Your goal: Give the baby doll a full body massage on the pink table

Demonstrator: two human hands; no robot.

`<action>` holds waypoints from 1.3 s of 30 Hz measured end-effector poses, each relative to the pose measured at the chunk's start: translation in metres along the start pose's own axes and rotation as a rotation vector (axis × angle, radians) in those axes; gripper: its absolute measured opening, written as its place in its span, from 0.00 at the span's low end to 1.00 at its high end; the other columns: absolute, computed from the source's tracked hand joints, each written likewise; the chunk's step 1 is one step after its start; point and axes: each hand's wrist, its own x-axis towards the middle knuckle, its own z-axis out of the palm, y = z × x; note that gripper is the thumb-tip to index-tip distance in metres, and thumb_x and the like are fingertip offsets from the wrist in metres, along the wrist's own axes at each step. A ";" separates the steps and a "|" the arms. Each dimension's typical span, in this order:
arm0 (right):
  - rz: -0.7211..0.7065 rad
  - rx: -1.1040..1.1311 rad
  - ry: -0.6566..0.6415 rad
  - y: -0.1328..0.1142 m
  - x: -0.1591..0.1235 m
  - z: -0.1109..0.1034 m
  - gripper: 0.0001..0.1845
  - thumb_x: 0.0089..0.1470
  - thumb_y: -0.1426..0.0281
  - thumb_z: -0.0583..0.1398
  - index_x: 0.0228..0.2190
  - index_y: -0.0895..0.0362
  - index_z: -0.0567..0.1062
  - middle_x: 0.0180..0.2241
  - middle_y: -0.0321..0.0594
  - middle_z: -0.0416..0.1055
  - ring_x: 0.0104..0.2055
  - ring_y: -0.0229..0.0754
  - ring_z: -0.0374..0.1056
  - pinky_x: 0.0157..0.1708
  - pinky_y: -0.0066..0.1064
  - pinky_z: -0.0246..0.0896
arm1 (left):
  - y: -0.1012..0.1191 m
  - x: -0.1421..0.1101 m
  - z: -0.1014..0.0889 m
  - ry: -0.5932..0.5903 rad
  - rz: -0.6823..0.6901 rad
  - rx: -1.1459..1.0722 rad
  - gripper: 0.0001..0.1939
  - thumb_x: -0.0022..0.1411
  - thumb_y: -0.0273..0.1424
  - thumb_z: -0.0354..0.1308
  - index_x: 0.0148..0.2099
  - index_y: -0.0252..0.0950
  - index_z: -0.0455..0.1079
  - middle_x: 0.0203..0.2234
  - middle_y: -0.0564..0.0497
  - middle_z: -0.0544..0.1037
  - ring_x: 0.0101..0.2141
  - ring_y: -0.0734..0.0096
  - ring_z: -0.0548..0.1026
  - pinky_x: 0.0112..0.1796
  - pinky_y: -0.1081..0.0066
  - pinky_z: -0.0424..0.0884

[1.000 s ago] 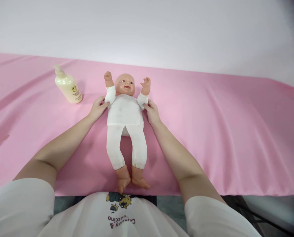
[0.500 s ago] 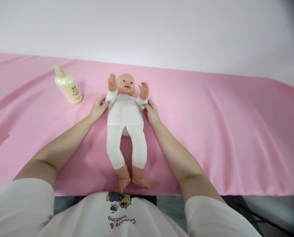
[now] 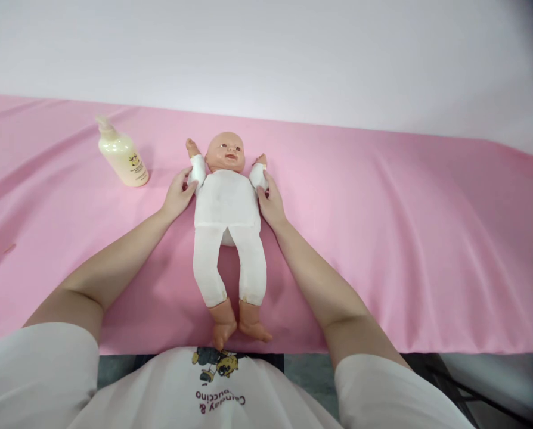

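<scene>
A baby doll (image 3: 227, 199) with a white cloth body lies face up on the pink tablecloth (image 3: 360, 238), its bare feet toward me. My left hand (image 3: 179, 193) is closed around the doll's arm on the left side, thumb in front and fingers behind. On the other side, my right hand (image 3: 272, 199) grips the opposite arm in the same way. Both doll arms lie outward and back beside its head. Some of my fingertips are hidden behind the doll's sleeves.
A pale yellow pump bottle (image 3: 123, 158) stands to the left of the doll, past my left hand. Behind the table rises a white wall (image 3: 266, 53). The table's front edge runs close to my shirt (image 3: 217, 393).
The doll's arms, raised upward before, have been lowered outward and back by my hands. The doll's body and the pump bottle have stayed in place.
</scene>
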 end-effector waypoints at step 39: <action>0.058 0.443 0.081 0.013 0.011 0.003 0.12 0.50 0.63 0.64 0.36 0.51 0.69 0.40 0.39 0.77 0.47 0.48 0.75 0.55 0.46 0.71 | -0.005 0.003 0.004 -0.087 0.026 -0.281 0.17 0.53 0.30 0.64 0.45 0.39 0.67 0.42 0.50 0.78 0.44 0.65 0.78 0.43 0.68 0.73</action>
